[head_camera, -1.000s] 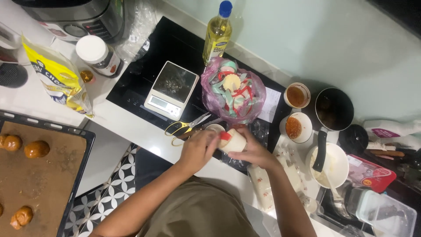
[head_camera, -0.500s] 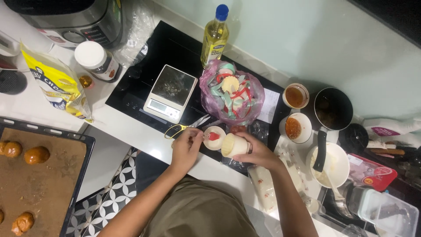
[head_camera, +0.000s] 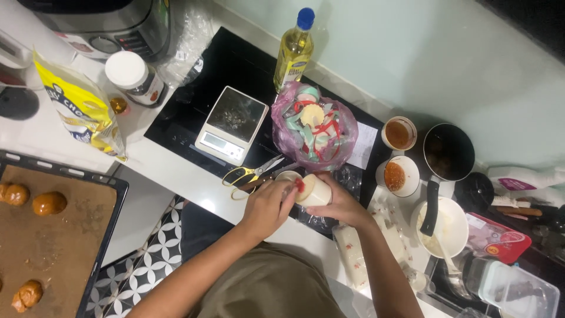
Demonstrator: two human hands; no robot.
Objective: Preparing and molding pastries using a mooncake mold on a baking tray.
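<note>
Hands: both meet over the counter edge, just below the pink bag.
Right hand: wrapped around a pale cup, which lies tilted on its side with its mouth toward the other hand.
Left hand: fingers pinched together at the cup's mouth, on something red — too small to tell what it is.
Cup: held in the air above the hob's front edge, just beside a small round lid lying on the hob.
Scissors: yellow-handled, flat on the counter, just left of the hands.
Scale: on the black hob, above the scissors.
Bag: pink, open, full of cups in pale, green and red — it stands right of the scale.
Oil bottle: upright behind the bag, blue cap.
Bowls: two small ones with orange-red filling, right of the bag.
Pan: dark, beside the bowls, handle pointing down over a white bowl.
Tray: at far left, lined with brown paper, carrying a few browned buns.
Yellow packet: standing above the tray, near a white-lidded jar.
</note>
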